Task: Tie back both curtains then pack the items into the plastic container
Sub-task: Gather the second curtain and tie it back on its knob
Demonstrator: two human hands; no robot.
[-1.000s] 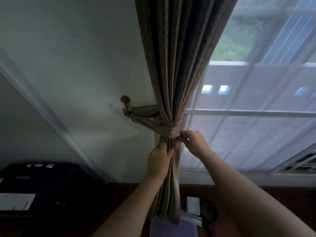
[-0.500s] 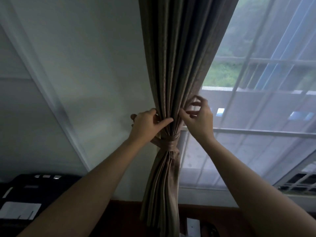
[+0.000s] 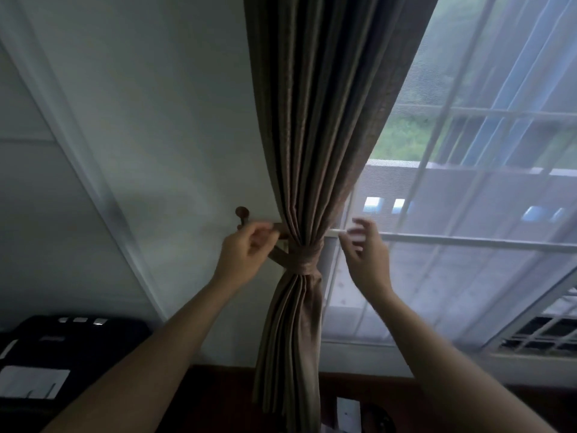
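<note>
A brown curtain [image 3: 315,126] hangs at the window's left edge, gathered at its waist by a matching fabric tieback [image 3: 304,257]. The tieback's band runs left to a round wooden wall hook [image 3: 242,213]. My left hand [image 3: 245,253] is just left of the curtain, its curled fingers over the band near the hook. My right hand [image 3: 367,253] hovers right of the curtain with fingers loosely spread, apart from the cloth and holding nothing. The plastic container is out of sight.
A sheer white curtain [image 3: 468,214] covers the window behind. A black printer [image 3: 62,354] sits at the lower left. A dark wooden surface [image 3: 218,401] lies below, with a small white item [image 3: 348,412] and a dark round object [image 3: 379,418] beside the curtain's hem.
Both hands have let go of the curtain folds above the tieback. The left hand dropped onto the band near the hook; the right hand drew away to the right and opened.
</note>
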